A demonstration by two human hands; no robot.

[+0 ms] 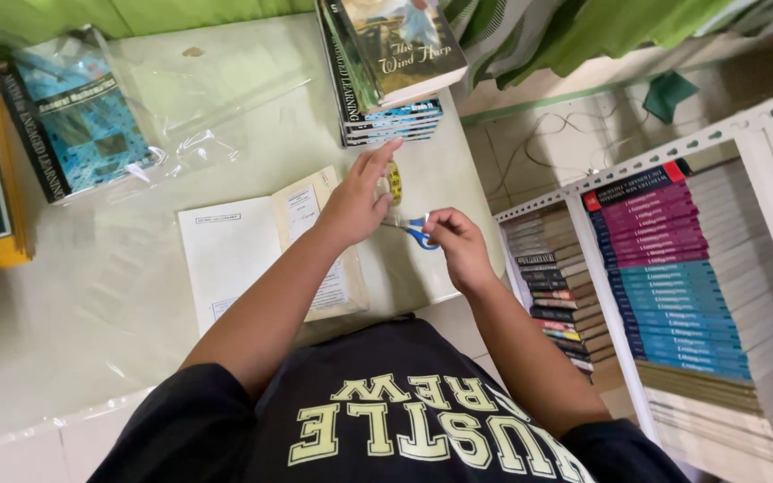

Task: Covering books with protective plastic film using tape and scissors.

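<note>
Dark T-shirt fabric (386,420) with pale block lettering fills the bottom of the view, nearest the camera, as a person works with both bare hands over a pale green tabletop (82,304). Their right hand (454,243) is closed in a grip on a pair of blue-handled scissors (418,233), fingers curled through the handles, with the thin blades pointing left toward the other hand. Their left hand (355,201) is stretched forward with its fingers extended and loosely open; the fingertips rest at a small roll of tape (394,182) with a yellowish core that stands on the tabletop just beyond the scissors. Whether the left hand pinches a strip of tape cannot be told.

Under the left forearm lies an open book (243,246), face down and spread flat, its white cover to the left and a cream inner flap to the right. A wide sheet of clear plastic wrap (199,98) lies on the tabletop beyond it, partly covering a blue-and-black paperback (73,121) at upper left. At the far edge of the tabletop, directly past the tape, stands a stack of books (391,67) topped by a volume with a painted cover. Green cloth (583,36) hangs at upper right. To the person's right, beside the tabletop, a white metal shelf (744,134) holds rows of books lying flat, with maroon and teal spines (673,286).
</note>
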